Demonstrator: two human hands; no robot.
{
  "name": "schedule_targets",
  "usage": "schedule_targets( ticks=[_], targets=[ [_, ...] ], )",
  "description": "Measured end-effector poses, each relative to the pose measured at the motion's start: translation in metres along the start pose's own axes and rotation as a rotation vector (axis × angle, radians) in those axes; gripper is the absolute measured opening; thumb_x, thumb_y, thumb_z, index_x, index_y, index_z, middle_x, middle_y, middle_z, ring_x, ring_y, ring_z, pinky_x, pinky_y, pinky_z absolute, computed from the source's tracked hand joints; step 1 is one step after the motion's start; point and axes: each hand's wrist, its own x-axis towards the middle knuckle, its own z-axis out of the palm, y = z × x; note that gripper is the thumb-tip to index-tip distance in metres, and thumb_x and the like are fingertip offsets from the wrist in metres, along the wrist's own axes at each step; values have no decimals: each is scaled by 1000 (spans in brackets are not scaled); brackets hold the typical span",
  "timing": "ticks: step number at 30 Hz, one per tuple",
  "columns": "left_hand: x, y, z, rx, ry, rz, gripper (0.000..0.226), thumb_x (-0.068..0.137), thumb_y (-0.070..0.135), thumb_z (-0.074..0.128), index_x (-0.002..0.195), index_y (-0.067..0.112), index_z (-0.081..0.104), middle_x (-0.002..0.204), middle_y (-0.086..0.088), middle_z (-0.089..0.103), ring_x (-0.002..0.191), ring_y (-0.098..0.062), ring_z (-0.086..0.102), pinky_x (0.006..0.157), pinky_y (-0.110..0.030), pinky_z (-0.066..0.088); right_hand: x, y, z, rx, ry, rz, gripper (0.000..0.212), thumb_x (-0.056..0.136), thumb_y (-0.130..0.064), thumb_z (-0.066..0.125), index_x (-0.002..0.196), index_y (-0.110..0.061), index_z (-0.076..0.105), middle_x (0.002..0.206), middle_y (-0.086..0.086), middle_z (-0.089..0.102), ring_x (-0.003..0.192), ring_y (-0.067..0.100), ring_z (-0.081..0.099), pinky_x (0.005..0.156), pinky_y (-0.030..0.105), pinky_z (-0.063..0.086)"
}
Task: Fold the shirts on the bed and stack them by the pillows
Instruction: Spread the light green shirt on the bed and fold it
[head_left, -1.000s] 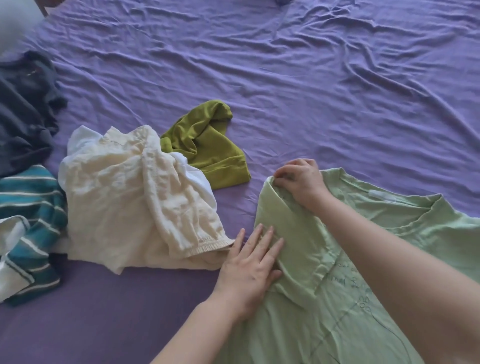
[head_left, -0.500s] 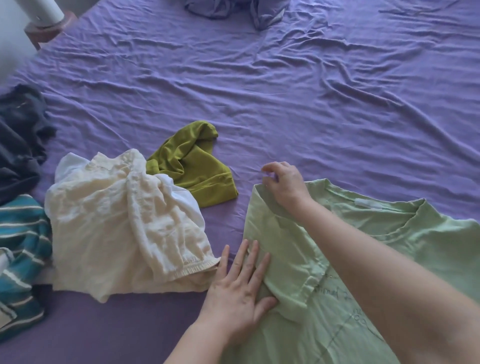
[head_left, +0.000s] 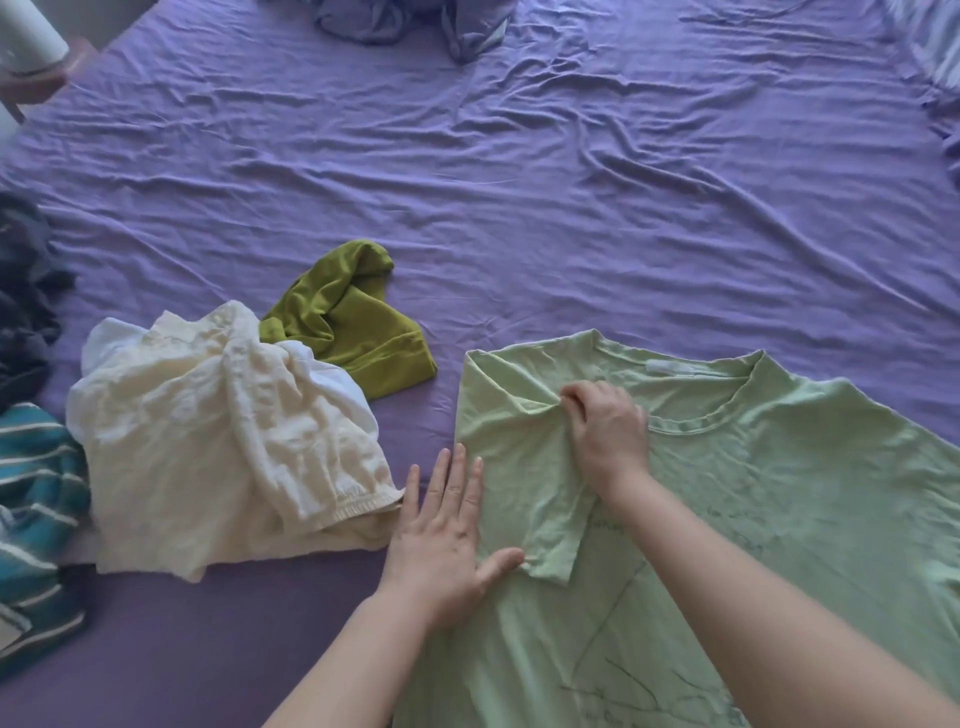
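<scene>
A light green T-shirt (head_left: 779, 493) lies face up on the purple bed sheet (head_left: 519, 182), collar toward the far side. Its left sleeve is folded inward over the chest. My right hand (head_left: 605, 436) pinches a bunch of that folded sleeve fabric near the shoulder. My left hand (head_left: 447, 535) lies flat with straight fingers on the shirt's left edge, thumb touching the sleeve hem. A crumpled cream garment (head_left: 218, 447), an olive green garment (head_left: 353, 322), a teal striped shirt (head_left: 36, 509) and a dark garment (head_left: 23, 296) lie in a heap to the left.
A crumpled purple pillowcase or cloth (head_left: 415, 21) sits at the far edge of the bed. A white cylinder (head_left: 28, 36) stands on a stand beyond the bed's far left corner. A striped fabric (head_left: 935, 36) shows at the far right.
My right hand has moved from the shirt's far left shoulder corner inward toward the collar, drawing the sleeve over the chest. My left hand stays flat on the shirt's left edge. The view tilted up.
</scene>
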Motion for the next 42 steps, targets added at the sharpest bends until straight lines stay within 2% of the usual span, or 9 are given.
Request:
schedule_targets(
  ticks=[3,6,8,14,19,23,30,35,42],
  targets=[
    [1,1,-1,5,-23,-7,98,71,82,-6,139,16,-32,145,-5,-40,133,-18,-41,109,-47,-24,-32,1,-3,-8,5,-203,39,92,-29,53,131,-23,51,139,2,49,133,26,36,106,45,24],
    [2,0,0,19,-53,-13,98,69,83,-9,138,17,-32,145,-4,-41,132,-18,-42,109,-47,-26,-57,22,5,-317,-316,-373,56,95,-57,24,147,-40,14,157,-6,2,143,19,-16,114,47,-14],
    [4,0,-1,31,-75,-22,98,69,83,-8,138,17,-31,142,-4,-42,132,-18,-42,110,-47,-25,-55,30,8,-433,-384,-375,59,92,-63,9,146,-43,-1,156,-8,-13,138,17,-29,109,47,-25],
    [-3,22,-24,93,-148,-114,87,87,71,15,147,17,-16,154,-6,-25,140,-25,-28,112,-54,-16,-81,59,-28,-399,-396,-121,58,94,-58,18,148,-37,5,159,-2,-5,144,23,-15,112,49,-14],
    [-14,87,-40,17,-201,69,67,92,64,11,149,34,-6,158,2,-13,145,-23,-17,115,-51,-8,-140,157,-97,-419,-495,93,56,97,-52,21,147,-40,3,158,-5,-8,145,22,-13,115,47,-2],
    [-14,157,-42,-40,-237,171,66,92,64,10,149,35,-5,158,2,-13,144,-21,-18,115,-47,-8,-176,217,-135,-523,-540,75,56,96,-54,20,147,-41,-2,158,-3,-8,145,22,-10,115,43,-3],
    [11,275,-48,-36,-248,315,66,92,64,10,149,33,-4,158,0,-13,144,-24,-17,115,-48,-7,-161,268,-188,-323,-181,105,42,94,-31,50,134,-18,49,148,7,38,141,26,26,111,43,25],
    [42,345,-52,-29,-226,408,66,93,63,15,149,33,0,159,0,-8,145,-24,-14,115,-49,-7,-125,326,-217,-324,-183,258,46,99,-28,36,144,-19,32,155,2,21,143,19,15,114,34,19],
    [60,398,-29,56,-238,531,65,93,60,25,149,34,6,159,-2,-10,144,-27,-17,110,-58,-13,-81,363,-223,-234,-272,336,63,97,-22,40,150,-18,5,158,5,9,144,23,9,115,38,18]
  ],
)
